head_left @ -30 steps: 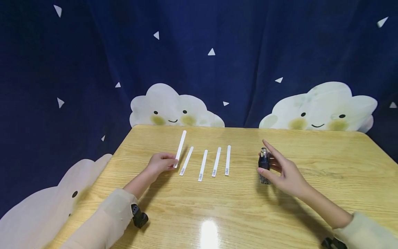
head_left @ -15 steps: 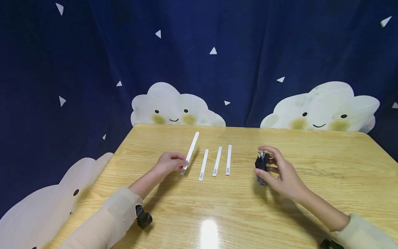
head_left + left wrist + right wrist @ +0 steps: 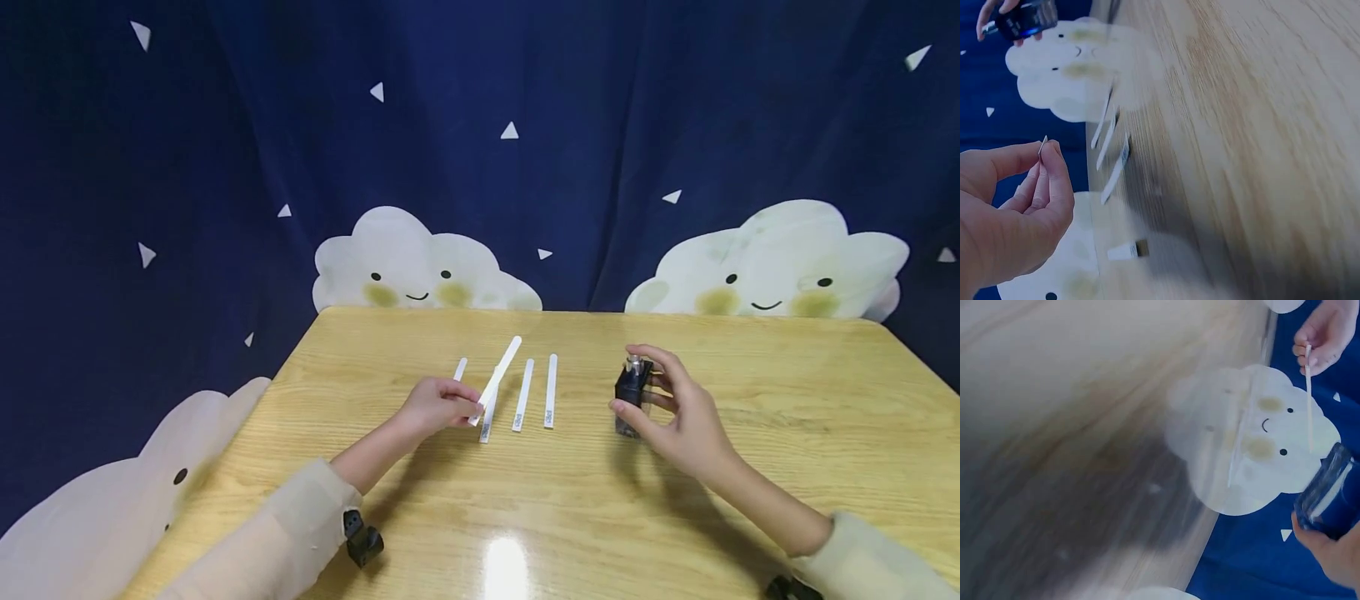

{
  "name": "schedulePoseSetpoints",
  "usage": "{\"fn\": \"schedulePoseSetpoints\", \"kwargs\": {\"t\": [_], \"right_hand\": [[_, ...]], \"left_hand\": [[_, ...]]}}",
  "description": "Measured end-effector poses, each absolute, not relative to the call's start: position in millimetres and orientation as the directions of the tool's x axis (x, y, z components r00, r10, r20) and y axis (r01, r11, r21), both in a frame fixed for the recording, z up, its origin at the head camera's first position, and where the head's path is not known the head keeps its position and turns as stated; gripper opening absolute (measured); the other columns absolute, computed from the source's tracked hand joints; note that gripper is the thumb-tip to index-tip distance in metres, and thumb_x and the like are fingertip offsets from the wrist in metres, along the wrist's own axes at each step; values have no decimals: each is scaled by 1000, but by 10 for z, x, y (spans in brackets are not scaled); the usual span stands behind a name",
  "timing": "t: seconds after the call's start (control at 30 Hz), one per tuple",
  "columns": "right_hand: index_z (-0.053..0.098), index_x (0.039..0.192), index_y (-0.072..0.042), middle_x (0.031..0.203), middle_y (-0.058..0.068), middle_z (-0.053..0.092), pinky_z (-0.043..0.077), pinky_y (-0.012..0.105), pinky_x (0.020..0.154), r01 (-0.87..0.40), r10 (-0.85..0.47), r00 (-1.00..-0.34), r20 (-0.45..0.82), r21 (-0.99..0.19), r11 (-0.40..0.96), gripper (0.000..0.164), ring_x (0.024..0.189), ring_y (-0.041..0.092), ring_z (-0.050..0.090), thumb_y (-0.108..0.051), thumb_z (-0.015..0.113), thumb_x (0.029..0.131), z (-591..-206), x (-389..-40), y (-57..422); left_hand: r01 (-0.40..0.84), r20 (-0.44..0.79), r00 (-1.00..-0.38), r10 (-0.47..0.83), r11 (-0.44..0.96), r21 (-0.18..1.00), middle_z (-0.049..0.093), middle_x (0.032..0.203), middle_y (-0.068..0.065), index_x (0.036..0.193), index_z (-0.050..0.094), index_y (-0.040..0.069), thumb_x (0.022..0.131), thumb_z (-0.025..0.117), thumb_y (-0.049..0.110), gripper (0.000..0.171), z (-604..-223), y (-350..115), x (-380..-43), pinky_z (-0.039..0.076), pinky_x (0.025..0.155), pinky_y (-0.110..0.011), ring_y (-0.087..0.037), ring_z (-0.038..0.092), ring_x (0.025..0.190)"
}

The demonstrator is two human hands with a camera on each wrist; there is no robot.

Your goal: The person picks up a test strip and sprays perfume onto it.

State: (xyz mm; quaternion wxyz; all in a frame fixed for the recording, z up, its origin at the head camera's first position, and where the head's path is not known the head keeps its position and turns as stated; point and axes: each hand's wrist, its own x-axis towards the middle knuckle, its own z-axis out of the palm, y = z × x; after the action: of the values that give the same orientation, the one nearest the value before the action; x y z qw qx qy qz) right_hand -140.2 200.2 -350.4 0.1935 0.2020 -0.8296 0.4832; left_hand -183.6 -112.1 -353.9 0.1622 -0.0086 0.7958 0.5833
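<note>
My left hand (image 3: pixel 438 407) pinches a narrow white paper strip (image 3: pixel 501 369) by its printed lower end, above the table. The strip leans to the right. It passes in front of one of the several similar strips (image 3: pixel 524 396) laid out below. In the right wrist view, the pinched strip (image 3: pixel 1309 400) appears edge-on. My right hand (image 3: pixel 690 425) grips a dark perfume bottle (image 3: pixel 630 393) off the tabletop. The thumb is on its near side, and the index finger curls over the silver spray top (image 3: pixel 634 360). In the left wrist view, the bottle (image 3: pixel 1025 20) looks dark blue.
The wooden table (image 3: pixel 787 450) stretches out under both hands. A navy curtain (image 3: pixel 585 150) with white cloud and triangle shapes hangs behind it. Black wrist cameras (image 3: pixel 363 540) sit at the sleeves.
The left hand has moved right with its strip, passing over the leftmost strip on the table. The right index finger, straight a second ago, has bent onto the spray top.
</note>
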Motion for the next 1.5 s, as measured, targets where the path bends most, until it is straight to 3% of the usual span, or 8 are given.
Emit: {"fn": "schedulePoseSetpoints", "kwargs": {"t": [0.23, 0.4, 0.5, 0.63, 0.8, 1.03, 1.2, 1.5], "right_hand": [[32, 143, -1, 117, -6, 66, 58, 22, 84, -506, -307, -811, 498, -860, -56, 58, 98, 10, 71, 16, 50, 90, -3403, -1479, 1991], [30, 143, 1, 117, -4, 66, 59, 26, 85, -503, -326, -798, 506, -858, -99, 58, 97, 12, 71, 16, 49, 90, -3395, -1503, 1963], [31, 141, 2, 115, -6, 66, 59, 24, 82, -512, -294, -820, 492, -859, -10, 58, 96, 9, 70, 15, 53, 89, -3418, -1493, 1925], [42, 138, -8, 106, -4, 63, 57, 14, 74, -548, -205, -837, 508, -773, 320, 61, 90, 0, 65, 4, 68, 84, -3454, -1441, 1852], [53, 130, -10, 109, 9, 64, 53, 6, 71, -589, -157, -761, 629, -570, 573, 65, 86, 0, 60, -4, 81, 72, -3481, -1409, 1772], [57, 127, -13, 116, 6, 64, 44, 10, 84, -597, -190, -692, 696, -405, 692, 65, 101, 14, 58, -13, 85, 68, -3531, -1422, 1745], [59, 123, -12, 109, 6, 63, 47, 20, 76, -594, -187, -677, 712, -379, 710, 63, 96, 12, 56, -13, 85, 66, -3551, -1413, 1758], [60, 125, -15, 110, 5, 65, 45, 10, 76, -596, -179, -675, 716, -386, 704, 66, 96, 12, 57, -12, 86, 65, -3491, -1361, 1764]], "left_hand": [[-165, -244, -945, 216, 331, 929, 72, 91, -10, 99, 68, -4, 84, 69, 5, 18, -3460, -1009, -1819, 60, 84, -35, -9, 66, 73], [-155, -245, -941, 236, 342, 927, 72, 89, -9, 99, 69, -2, 85, 69, 7, 17, -3407, -939, -1806, 60, 82, -33, -9, 66, 73], [-135, -233, -939, 254, 351, 927, 72, 87, -8, 99, 69, -1, 84, 70, 7, 17, -3387, -894, -1781, 60, 80, -34, -9, 66, 71], [-111, -216, -939, 269, 356, 928, 73, 86, -9, 98, 69, -1, 84, 70, 7, 17, -3360, -843, -1725, 60, 81, -36, -9, 65, 70], [-104, -211, -935, 287, 347, 932, 72, 85, -8, 97, 69, 0, 85, 70, 8, 15, -3363, -818, -1665, 60, 79, -35, -10, 65, 71], [-108, -201, -926, 321, 286, 952, 72, 83, -10, 96, 68, -5, 84, 67, 3, 15, -3415, -794, -1611, 61, 79, -37, -7, 65, 68], [-87, -179, -923, 341, 270, 959, 72, 85, -13, 98, 67, -8, 84, 67, 1, 16, -3412, -766, -1565, 61, 79, -37, -5, 64, 68], [-97, -182, -920, 346, 248, 964, 70, 81, -7, 97, 67, -8, 84, 67, 1, 16, -3374, -740, -1525, 61, 79, -37, -6, 64, 68]]}}
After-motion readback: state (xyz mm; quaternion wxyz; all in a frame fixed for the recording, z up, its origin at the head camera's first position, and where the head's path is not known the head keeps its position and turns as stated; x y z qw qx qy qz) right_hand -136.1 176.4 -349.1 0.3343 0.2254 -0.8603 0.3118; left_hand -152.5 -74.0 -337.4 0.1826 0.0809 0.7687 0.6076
